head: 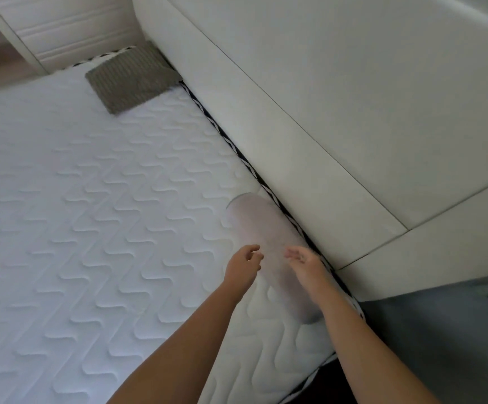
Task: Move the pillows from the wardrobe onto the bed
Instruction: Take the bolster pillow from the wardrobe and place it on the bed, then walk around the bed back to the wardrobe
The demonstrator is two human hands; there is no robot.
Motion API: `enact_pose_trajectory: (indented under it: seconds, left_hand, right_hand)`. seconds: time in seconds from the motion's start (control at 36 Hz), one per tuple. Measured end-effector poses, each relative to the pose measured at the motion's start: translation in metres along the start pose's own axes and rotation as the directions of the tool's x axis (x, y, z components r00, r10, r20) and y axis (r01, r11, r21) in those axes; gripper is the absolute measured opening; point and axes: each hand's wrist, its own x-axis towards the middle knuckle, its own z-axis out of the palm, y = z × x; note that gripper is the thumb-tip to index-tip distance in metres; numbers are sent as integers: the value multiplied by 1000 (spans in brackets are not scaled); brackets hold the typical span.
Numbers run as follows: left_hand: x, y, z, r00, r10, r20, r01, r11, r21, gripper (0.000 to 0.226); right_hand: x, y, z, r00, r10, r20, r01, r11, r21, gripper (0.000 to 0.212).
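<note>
A pale lilac bolster pillow (261,225) lies on the white quilted mattress (97,205), along its right edge beside the headboard. My left hand (244,265) hovers at the bolster's left side, fingers loosely curled and holding nothing. On the bolster's right side my right hand (306,265) is over it, palm up and fingers relaxed. A grey ribbed cushion (133,78) rests at the mattress's far corner against the headboard.
A white padded headboard (339,91) runs along the right of the mattress. The mattress edge shows black-and-white trim (237,147). A white cabinet (70,27) stands past the far end. Grey fabric (455,330) lies at the lower right.
</note>
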Motion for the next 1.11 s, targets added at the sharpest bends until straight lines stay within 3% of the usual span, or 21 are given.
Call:
enact_pose_trajectory:
  seconds: [0.22,0.39,0.56,1.11]
  left_hand:
    - [-24,-12,-8,1000,18,-7,-18,997,-69,29]
    - [-50,-22,-29,995,60,-74,-72,983,-169,19]
    - [-85,-44,-65,980,109,-165,-137,977,-166,15]
    - [-302,-196,-194,892,76,-446,-270,881,-389,18]
  right_hand:
    - [-22,-10,12,997,-28,-75,36,994,105,26]
    - [-47,-21,29,990,-35,-137,65,973,223,21]
    - [-78,-25,55,982,-80,-171,125,956,265,18]
    - [-288,-28,215,950,-264,164,236,956,174,20]
